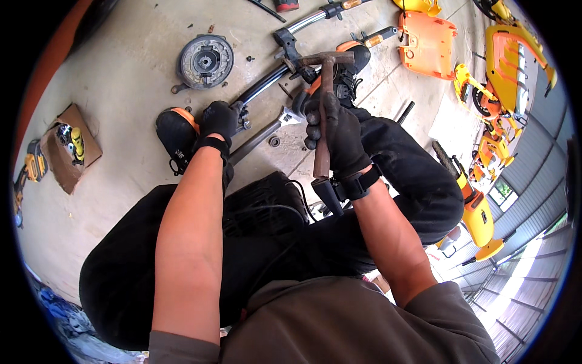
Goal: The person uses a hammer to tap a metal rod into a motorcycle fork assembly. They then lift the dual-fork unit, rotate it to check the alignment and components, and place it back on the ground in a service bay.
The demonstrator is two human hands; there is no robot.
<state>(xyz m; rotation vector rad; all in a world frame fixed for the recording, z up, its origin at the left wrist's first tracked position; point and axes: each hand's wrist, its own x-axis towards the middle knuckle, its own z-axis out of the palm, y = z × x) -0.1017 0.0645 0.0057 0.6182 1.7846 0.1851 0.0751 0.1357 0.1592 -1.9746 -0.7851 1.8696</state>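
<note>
My right hand (339,130), in a black glove, is closed round the brown handle of a hammer (325,85). The hammer stands roughly upright in the picture, its rusty head over my shoe and the fork parts. My left hand (219,120), also gloved, is closed at the near end of a black and chrome fork tube (262,85) lying between my feet. Its fingers are partly hidden. An adjustable wrench (260,134) lies beside that hand on the concrete floor. A round metal brake drum plate (206,62) rests beyond my left shoe (176,136).
An open cardboard box (76,148) with a yellow-handled tool lies left, near a yellow power tool (35,161). Several small nuts and rings, such as a washer (274,141), are scattered about. An orange plastic panel (427,45) and yellow vehicle bodywork (506,67) are at the right.
</note>
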